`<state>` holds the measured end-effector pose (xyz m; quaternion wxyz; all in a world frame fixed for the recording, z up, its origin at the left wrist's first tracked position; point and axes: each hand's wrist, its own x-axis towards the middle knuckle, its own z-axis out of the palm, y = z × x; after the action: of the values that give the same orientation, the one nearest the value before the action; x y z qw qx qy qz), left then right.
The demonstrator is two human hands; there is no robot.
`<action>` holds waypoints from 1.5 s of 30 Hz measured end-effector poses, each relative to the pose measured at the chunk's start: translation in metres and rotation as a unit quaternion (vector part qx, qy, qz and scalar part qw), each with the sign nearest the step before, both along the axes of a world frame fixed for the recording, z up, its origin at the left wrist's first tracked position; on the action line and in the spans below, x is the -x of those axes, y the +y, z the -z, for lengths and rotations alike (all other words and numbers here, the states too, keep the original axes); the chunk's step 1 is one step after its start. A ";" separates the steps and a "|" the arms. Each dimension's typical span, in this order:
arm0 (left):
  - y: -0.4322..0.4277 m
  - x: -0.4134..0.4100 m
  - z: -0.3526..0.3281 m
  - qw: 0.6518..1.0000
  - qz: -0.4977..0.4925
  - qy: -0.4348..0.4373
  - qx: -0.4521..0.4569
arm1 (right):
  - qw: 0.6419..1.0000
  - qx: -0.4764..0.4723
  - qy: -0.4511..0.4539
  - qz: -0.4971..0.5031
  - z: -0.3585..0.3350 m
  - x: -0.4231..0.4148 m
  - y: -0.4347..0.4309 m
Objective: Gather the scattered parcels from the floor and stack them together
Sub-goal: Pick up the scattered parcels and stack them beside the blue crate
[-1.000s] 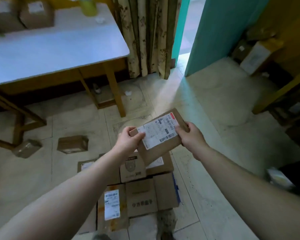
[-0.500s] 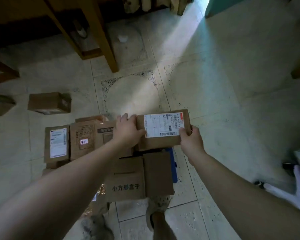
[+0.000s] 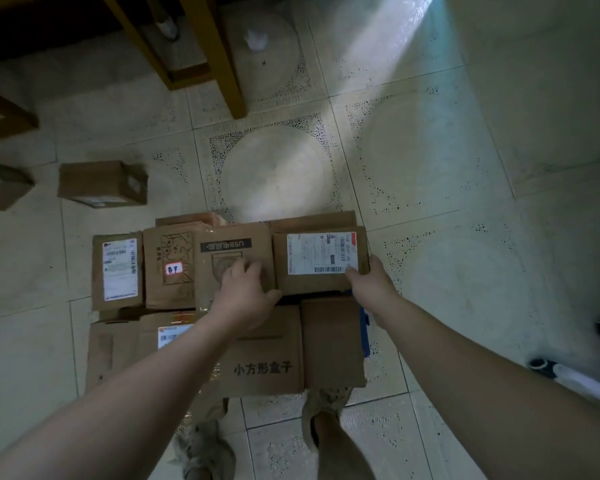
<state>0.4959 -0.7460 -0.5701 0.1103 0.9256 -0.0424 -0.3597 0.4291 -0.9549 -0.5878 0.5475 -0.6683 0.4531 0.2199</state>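
Observation:
A brown parcel with a white shipping label [image 3: 321,252] lies flat at the right end of the upper row of gathered parcels, beside a box printed "USB" [image 3: 226,245]. My right hand [image 3: 371,287] grips the parcel's lower right corner, thumb on the label. My left hand [image 3: 245,296] rests with spread fingers on the USB box, its thumb at the parcel's lower left corner. Several more cardboard parcels form the pile, among them a large box with black characters [image 3: 262,368]. A loose parcel [image 3: 101,183] lies on the floor to the upper left, and another [image 3: 0,188] sits at the left edge.
A wooden table leg [image 3: 222,53] stands on the tiled floor beyond the pile, with a crumpled white scrap [image 3: 255,41] near it. My feet [image 3: 326,407] are right at the pile's near edge. Someone's white shoe [image 3: 582,375] shows at the right.
The labelled parcel came down from in front of me onto the pile beside the USB box. My left hand slid off its left end onto the USB box. The view tilted down.

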 end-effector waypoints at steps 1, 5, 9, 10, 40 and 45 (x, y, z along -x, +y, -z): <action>0.005 -0.003 -0.005 1.000 -0.007 0.000 0.013 | 1.000 0.016 0.001 -0.014 -0.006 -0.001 0.000; 0.041 -0.013 -0.043 0.998 -0.050 0.000 0.042 | 0.994 0.071 -0.007 -0.086 -0.052 -0.005 0.012; 0.104 -0.009 -0.109 0.995 -0.087 0.007 0.037 | 0.976 0.096 -0.003 -0.196 -0.128 -0.010 0.058; 0.124 -0.006 -0.128 0.995 -0.090 0.009 0.035 | 0.970 0.101 -0.003 -0.221 -0.149 -0.011 0.075; 0.636 0.045 -0.427 0.944 -0.304 -0.102 0.080 | 0.833 0.122 -0.171 -0.512 -0.395 -0.104 0.605; 0.649 -0.002 -0.410 0.957 -0.274 -0.066 0.070 | 0.853 0.100 -0.135 -0.495 -0.373 -0.137 0.613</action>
<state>0.4982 -0.0965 -0.1597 0.2660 0.9134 0.1805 -0.2498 0.5666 -0.3417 -0.2146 0.3523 -0.8785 0.0037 0.3226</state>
